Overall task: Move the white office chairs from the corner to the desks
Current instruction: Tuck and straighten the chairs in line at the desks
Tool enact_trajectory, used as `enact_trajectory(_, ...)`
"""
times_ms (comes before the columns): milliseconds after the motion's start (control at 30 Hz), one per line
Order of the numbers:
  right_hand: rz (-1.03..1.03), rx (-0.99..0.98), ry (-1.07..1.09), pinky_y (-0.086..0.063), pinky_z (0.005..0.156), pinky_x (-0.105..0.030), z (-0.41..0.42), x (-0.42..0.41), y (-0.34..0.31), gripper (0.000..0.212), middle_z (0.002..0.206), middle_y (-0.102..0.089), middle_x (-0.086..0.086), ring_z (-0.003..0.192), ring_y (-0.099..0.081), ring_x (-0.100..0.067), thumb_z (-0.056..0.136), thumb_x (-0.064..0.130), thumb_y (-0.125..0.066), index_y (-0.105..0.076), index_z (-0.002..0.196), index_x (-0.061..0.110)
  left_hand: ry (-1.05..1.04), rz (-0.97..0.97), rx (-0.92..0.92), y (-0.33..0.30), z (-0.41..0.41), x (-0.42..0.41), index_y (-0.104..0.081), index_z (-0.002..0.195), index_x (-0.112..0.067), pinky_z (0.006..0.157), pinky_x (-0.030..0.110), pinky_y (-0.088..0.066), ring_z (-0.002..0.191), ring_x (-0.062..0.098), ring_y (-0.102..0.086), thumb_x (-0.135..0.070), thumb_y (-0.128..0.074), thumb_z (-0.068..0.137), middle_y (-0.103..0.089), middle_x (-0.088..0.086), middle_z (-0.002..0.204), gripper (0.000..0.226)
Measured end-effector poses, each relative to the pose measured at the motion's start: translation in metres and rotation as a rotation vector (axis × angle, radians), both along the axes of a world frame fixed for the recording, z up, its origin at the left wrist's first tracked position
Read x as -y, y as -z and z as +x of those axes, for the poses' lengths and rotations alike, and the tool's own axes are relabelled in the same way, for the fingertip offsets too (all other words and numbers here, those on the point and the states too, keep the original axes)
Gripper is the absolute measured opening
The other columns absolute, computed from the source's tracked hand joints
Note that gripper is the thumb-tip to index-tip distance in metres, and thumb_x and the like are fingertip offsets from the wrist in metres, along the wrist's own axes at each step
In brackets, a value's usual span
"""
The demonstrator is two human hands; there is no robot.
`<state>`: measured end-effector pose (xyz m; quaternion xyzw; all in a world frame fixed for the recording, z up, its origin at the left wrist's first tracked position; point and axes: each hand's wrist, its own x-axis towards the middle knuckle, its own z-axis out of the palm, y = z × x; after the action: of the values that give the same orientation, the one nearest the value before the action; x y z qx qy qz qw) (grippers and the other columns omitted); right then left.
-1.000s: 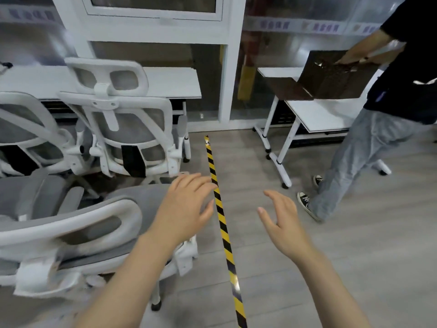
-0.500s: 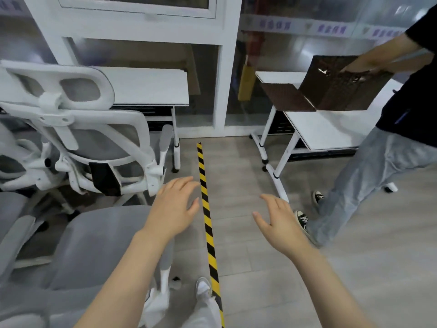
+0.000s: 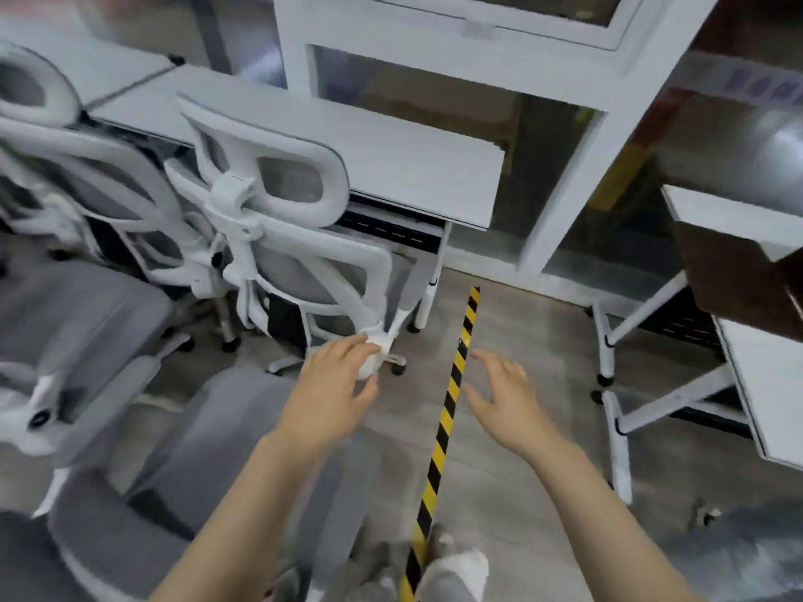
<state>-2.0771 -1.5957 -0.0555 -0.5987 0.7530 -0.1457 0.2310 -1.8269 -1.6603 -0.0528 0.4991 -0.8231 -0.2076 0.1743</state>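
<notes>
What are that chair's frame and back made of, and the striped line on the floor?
The chair frame looks like moulded white plastic, smooth and slightly glossy. Its back panel seems to be grey mesh fabric, dull and slightly see-through. The striped line looks like glossy yellow-and-black adhesive tape lying flat on the wood-look floor.

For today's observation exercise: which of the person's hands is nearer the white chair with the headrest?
Left. The left hand reaches the white chair at its armrest; the right hand hovers apart, beyond the striped tape.
</notes>
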Motion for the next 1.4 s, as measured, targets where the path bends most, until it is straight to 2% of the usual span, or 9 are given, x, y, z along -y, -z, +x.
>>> enact_trajectory(300, 0.032, 0.062, -0.385, -0.033, 0.106, -0.037, 0.031, 0.188, 0.01, 0.054, 0.152, -0.03, 0.005, 0.14, -0.02, -0.014, 0.098, 0.042, -0.046, -0.026, 0.147, 0.031, -0.387, -0.025, 0.012, -0.001, 0.053, 0.101, -0.054, 0.131, -0.02, 0.109, 0.035, -0.034, 0.13, 0.019, -0.043, -0.029, -0.06, 0.089, -0.051, -0.002, 0.14, 0.043)
enact_trajectory(467, -0.027, 0.048, -0.446, -0.039, 0.106, -0.04, 0.05, 0.292, 0.005, 0.057, 0.142, -0.037, -0.006, 0.133, -0.037, -0.026, 0.095, 0.045, -0.052, -0.032, 0.143, 0.022, -0.582, -0.011, -0.027, -0.013, 0.067, 0.175, -0.039, 0.144, -0.021, 0.112, 0.031, -0.025, 0.138, 0.019, -0.032, -0.036, -0.055, 0.092, -0.038, -0.002, 0.151, 0.057)
enact_trajectory(600, 0.085, -0.001, -0.67, -0.039, 0.105, -0.044, 0.066, 0.346, 0.004, 0.073, 0.146, -0.037, -0.004, 0.134, -0.032, -0.024, 0.088, 0.063, -0.05, -0.028, 0.146, 0.024, -0.743, -0.029, -0.081, -0.02, 0.072, 0.223, -0.025, 0.149, -0.018, 0.115, 0.03, -0.019, 0.145, 0.018, -0.019, -0.039, -0.056, 0.092, -0.022, 0.001, 0.158, 0.069)
enact_trajectory(733, 0.208, 0.107, -0.812, -0.047, 0.09, -0.036, 0.085, 0.363, 0.013, 0.069, 0.133, -0.051, 0.0, 0.119, -0.052, -0.021, 0.081, 0.057, -0.062, -0.036, 0.139, 0.031, -0.791, -0.055, -0.051, -0.02, 0.077, 0.262, -0.023, 0.148, -0.01, 0.116, 0.034, -0.018, 0.148, 0.019, -0.01, -0.034, -0.062, 0.089, -0.018, 0.007, 0.159, 0.075)
enact_trajectory(800, 0.202, 0.146, -0.809, -0.047, 0.085, -0.034, 0.088, 0.364, 0.018, 0.063, 0.13, -0.053, 0.003, 0.114, -0.055, -0.021, 0.08, 0.055, -0.062, -0.038, 0.135, 0.036, -0.799, -0.045, -0.075, -0.02, 0.081, 0.277, -0.023, 0.147, -0.013, 0.114, 0.034, -0.023, 0.146, 0.02, -0.016, -0.032, -0.064, 0.088, -0.023, 0.006, 0.157, 0.074)
enact_trajectory(933, 0.21, 0.161, -0.795, -0.048, 0.086, -0.037, 0.085, 0.364, 0.023, 0.06, 0.128, -0.053, 0.008, 0.112, -0.057, -0.021, 0.077, 0.058, -0.057, -0.033, 0.132, 0.048, -0.867, -0.062, -0.156, -0.016, 0.085, 0.292, -0.028, 0.144, -0.027, 0.087, 0.028, -0.036, 0.115, 0.013, -0.045, -0.038, -0.059, 0.091, -0.043, 0.0, 0.137, 0.062)
enact_trajectory(1100, 0.214, 0.199, -0.806, -0.042, 0.08, -0.031, 0.081, 0.364, 0.022, 0.057, 0.123, -0.053, 0.012, 0.112, -0.056, -0.018, 0.081, 0.055, -0.058, -0.036, 0.133, 0.045, -0.932, -0.099, -0.314, -0.004, 0.087, 0.289, -0.042, 0.128, -0.034, 0.077, 0.021, -0.038, 0.098, -0.001, -0.046, -0.043, -0.065, 0.085, -0.05, -0.017, 0.117, 0.05)
enact_trajectory(1233, 0.24, 0.157, -0.827, -0.047, 0.088, -0.036, 0.068, 0.36, 0.023, 0.066, 0.131, -0.052, 0.011, 0.117, -0.054, -0.018, 0.081, 0.06, -0.055, -0.028, 0.14, 0.047, -0.95, -0.105, -0.303, -0.003, 0.079, 0.28, -0.042, 0.122, -0.04, 0.068, 0.011, -0.035, 0.092, -0.003, -0.048, -0.049, -0.067, 0.081, -0.049, -0.024, 0.109, 0.048)
enact_trajectory(1400, 0.244, 0.15, -0.848, -0.048, 0.097, -0.038, 0.054, 0.355, 0.021, 0.072, 0.139, -0.049, 0.015, 0.123, -0.053, -0.015, 0.079, 0.065, -0.054, -0.025, 0.143, 0.049, -0.975, -0.14, -0.328, -0.003, 0.066, 0.266, -0.045, 0.119, -0.043, 0.071, 0.013, -0.037, 0.092, -0.002, -0.051, -0.054, -0.068, 0.077, -0.052, -0.025, 0.106, 0.049)
